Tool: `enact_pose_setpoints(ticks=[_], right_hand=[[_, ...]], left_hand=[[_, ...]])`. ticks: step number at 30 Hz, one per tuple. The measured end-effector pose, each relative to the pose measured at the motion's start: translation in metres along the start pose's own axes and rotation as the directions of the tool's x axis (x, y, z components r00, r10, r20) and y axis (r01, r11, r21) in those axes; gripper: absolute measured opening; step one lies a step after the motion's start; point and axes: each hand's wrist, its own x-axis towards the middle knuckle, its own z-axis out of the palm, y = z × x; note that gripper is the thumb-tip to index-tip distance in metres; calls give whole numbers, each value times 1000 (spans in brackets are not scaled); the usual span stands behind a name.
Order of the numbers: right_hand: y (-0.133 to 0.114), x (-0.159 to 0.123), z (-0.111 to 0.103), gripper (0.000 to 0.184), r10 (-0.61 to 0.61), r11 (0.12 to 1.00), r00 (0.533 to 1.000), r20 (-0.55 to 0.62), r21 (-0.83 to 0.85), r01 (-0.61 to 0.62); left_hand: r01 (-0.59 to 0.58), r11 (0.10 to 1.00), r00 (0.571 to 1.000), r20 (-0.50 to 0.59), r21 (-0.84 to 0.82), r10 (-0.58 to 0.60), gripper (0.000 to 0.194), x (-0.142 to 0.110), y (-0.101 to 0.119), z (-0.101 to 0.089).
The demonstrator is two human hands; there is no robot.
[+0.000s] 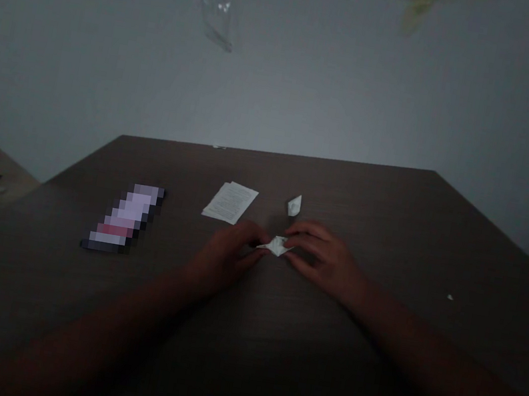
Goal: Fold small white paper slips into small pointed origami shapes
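A small piece of folded white paper (277, 246) is held between my two hands, low over the dark table. My left hand (229, 253) pinches its left tip between thumb and fingers. On the other side, the fingers and thumb of my right hand (328, 256) close on its right edge. Just beyond my right fingers stands another small folded paper piece (294, 206). A stack of printed paper sheets (230, 202) lies past my left hand, its edges slightly uneven.
A phone (124, 218) with a blurred-out screen lies at the left on the brown table (395, 206). There is a tiny white scrap (450, 297) to the right. Behind the table rises a pale wall (282, 93) with clear plastic (218, 4) hanging on it.
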Motion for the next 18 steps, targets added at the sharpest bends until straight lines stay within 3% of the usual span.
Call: enact_pose_setpoints(ticks=[11, 18], right_hand=[[0, 4, -9, 16, 68, 993, 995, 70, 88, -74], [-5, 9, -12, 17, 138, 987, 988, 72, 77, -143]], left_hand=[[100, 994, 994, -50, -35, -102, 12, 6, 8, -6], [234, 969, 968, -77, -82, -241, 12, 9, 12, -2]])
